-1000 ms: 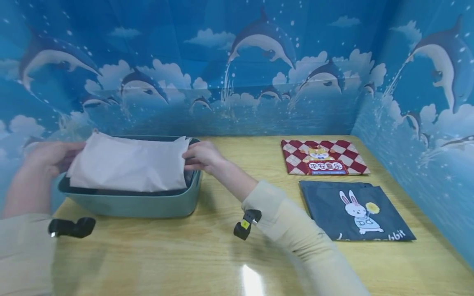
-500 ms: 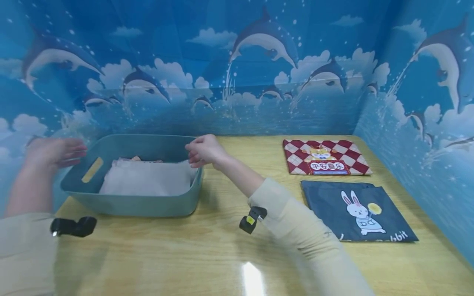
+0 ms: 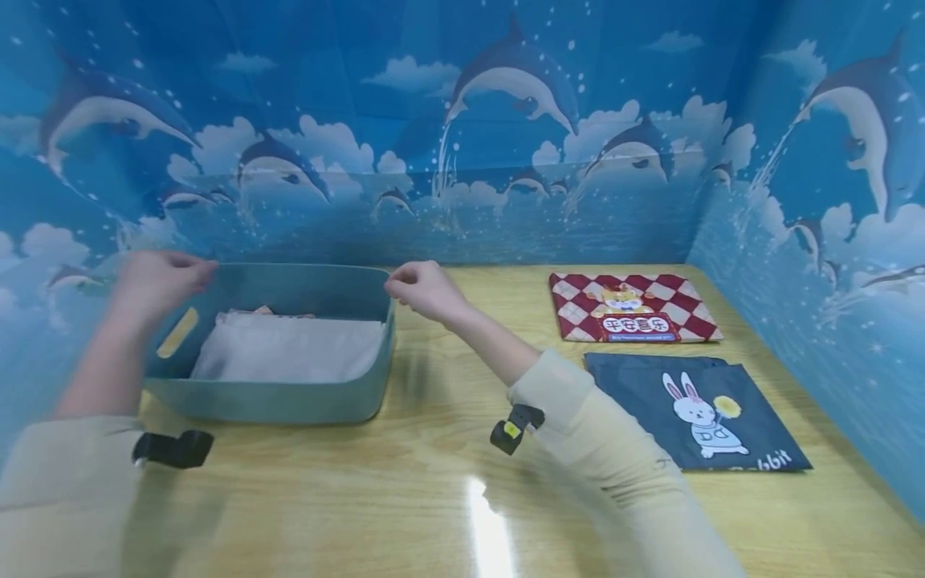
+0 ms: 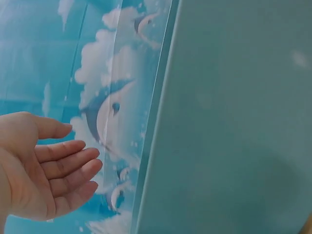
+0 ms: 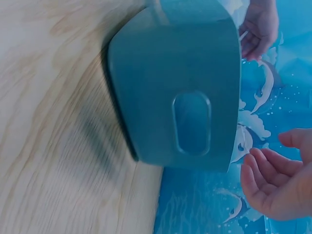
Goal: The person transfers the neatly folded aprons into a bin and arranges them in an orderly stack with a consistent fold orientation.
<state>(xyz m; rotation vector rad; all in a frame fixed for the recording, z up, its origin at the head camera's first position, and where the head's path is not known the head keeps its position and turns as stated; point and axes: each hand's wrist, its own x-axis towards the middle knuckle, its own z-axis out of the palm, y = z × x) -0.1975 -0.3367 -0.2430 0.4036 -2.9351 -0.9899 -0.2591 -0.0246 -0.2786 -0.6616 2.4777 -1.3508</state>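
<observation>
A grey-green plastic basket (image 3: 267, 401) with slot handles stands on the left of the table. In it lies a flat white packet (image 3: 289, 345), a bit of printed pink showing behind its far edge. My left hand (image 3: 162, 281) hovers above the basket's left end, holding nothing; in the left wrist view its fingers (image 4: 73, 168) are relaxed and apart from the thumb. Over the right end, just outside the rim, is my right hand (image 3: 429, 293). Its fingers (image 5: 265, 173) are loosely bent around nothing in the right wrist view.
At the back right lies a red-and-cream checked packet (image 3: 571, 309) with a cartoon animal. In front of it is a dark folded packet (image 3: 636, 409) with a white rabbit. A dolphin-print backdrop (image 3: 405, 217) rises behind and beside the wooden table (image 3: 347, 498).
Both hands held the white packet over the basket, then let it go; it now lies inside. Since then the left hand has moved right and up, the right hand slightly right, off the rim.
</observation>
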